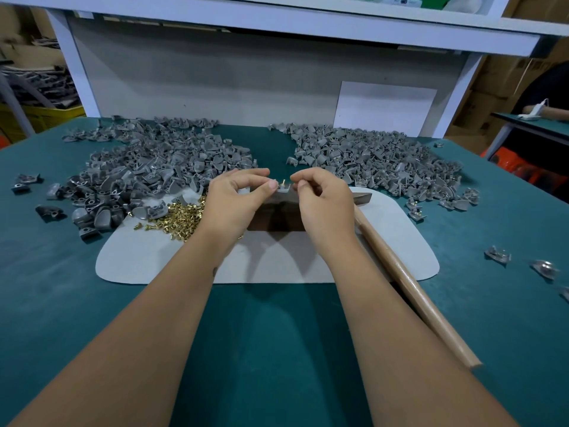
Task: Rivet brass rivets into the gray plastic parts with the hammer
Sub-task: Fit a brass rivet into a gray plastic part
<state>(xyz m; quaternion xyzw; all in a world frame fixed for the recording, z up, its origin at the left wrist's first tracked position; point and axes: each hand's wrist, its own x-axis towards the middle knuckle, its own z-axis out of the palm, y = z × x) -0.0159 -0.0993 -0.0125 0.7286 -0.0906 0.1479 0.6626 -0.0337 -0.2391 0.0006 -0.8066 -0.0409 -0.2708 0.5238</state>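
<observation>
A gray part (284,188) with an upright rivet (283,181) is pinched between left hand (237,201) and right hand (323,202) above the block (274,215), flanked by heaps on green table (277,334).

We look from head height, forward and down, close over our forearms; wide-angle, facing the green table (61,272) and shelf frame (308,29)

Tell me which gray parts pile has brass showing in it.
The right pile of gray parts: brass rivet tips dot its near edge. The left pile is bare gray; its loose brass rivets lie beside it.
</observation>
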